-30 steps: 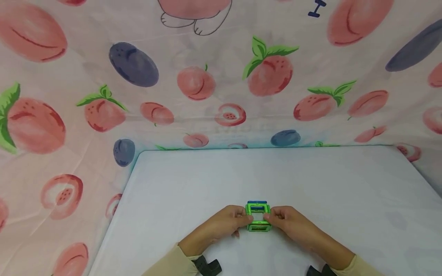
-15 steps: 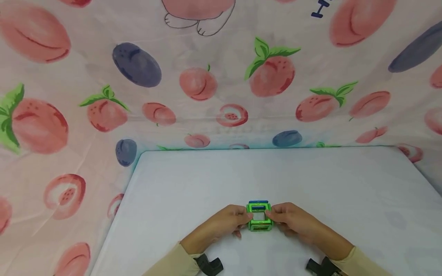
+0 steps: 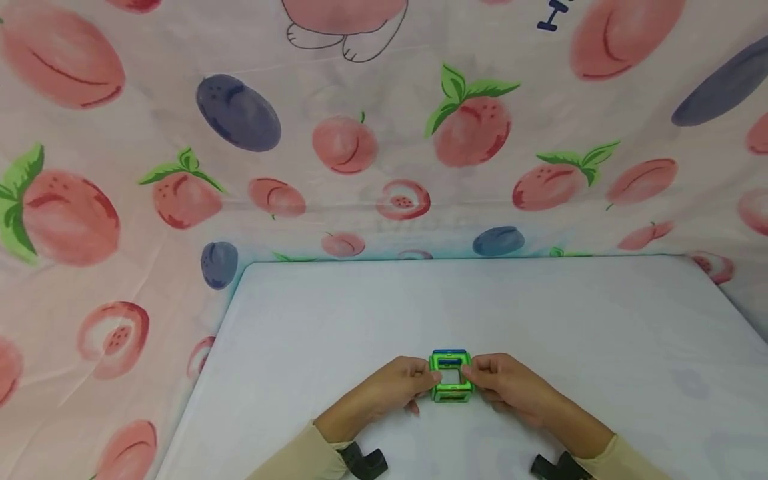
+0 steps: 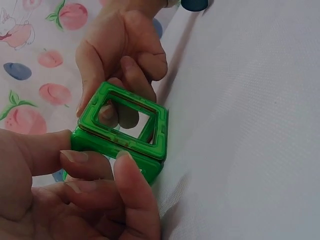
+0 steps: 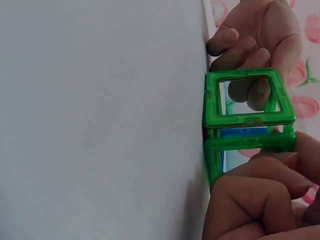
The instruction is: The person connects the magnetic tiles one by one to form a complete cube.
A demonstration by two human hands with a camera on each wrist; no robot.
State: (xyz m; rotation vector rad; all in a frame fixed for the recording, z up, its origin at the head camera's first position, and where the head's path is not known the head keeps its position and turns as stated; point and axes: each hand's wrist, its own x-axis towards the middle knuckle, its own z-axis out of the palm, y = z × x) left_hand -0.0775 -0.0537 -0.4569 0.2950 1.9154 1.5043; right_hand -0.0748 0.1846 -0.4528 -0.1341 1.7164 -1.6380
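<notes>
A small box of square magnetic building tiles (image 3: pixel 451 395) sits on the white table between the two hands. Most of its open frames are green; a blue tile (image 3: pixel 449 351) forms the far side. My left hand (image 3: pixel 393 388) pinches the box's left side between thumb and fingers. On the opposite side my right hand (image 3: pixel 516 387) grips it the same way, thumb over the near upper edge. In the left wrist view, a green frame (image 4: pixel 161 125) stands out with the right hand's fingertips showing through it. The right wrist view shows the blue tile (image 5: pixel 245 132) through the box's gap.
The white tabletop (image 3: pixel 336 307) extends around the hands to a back edge. A fruit-print cloth (image 3: pixel 384 147) hangs behind it and down the left side. Black wrist-camera mounts (image 3: pixel 365 463) sit by both cuffs, close over the table.
The right hand's thumb and fingers have moved slightly up along the box's side. The left hand keeps its hold, and the box stays nearly in place as the head view shifts a little.
</notes>
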